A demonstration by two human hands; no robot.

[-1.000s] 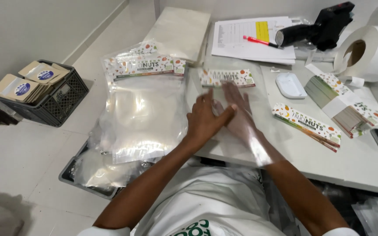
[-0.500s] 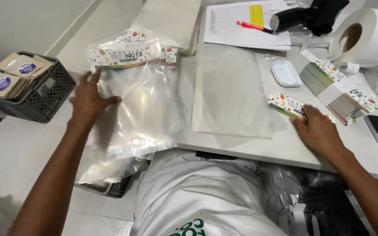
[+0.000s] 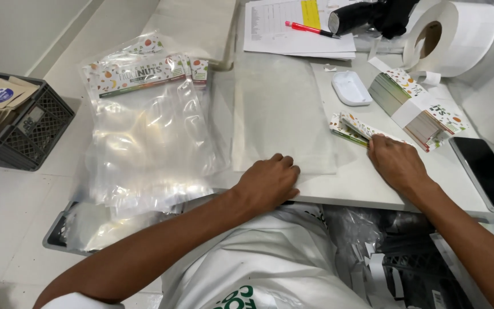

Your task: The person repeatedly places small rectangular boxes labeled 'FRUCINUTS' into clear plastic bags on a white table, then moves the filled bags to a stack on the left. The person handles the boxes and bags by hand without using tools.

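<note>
Left hand (image 3: 270,182) of mine lies knuckles up, fingers curled, pressing the clear plastic bag (image 3: 284,114) flat at the table's (image 3: 361,183) near edge; my right hand (image 3: 397,163) pinches a printed header card (image 3: 354,127) beside it

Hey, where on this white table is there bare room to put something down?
Bare strip of white table along the near edge, between the right hand and the black phone. Another small patch lies between the flat clear bag and the white oval dish. The far right is crowded with stacked printed cards and a white label roll.
</note>
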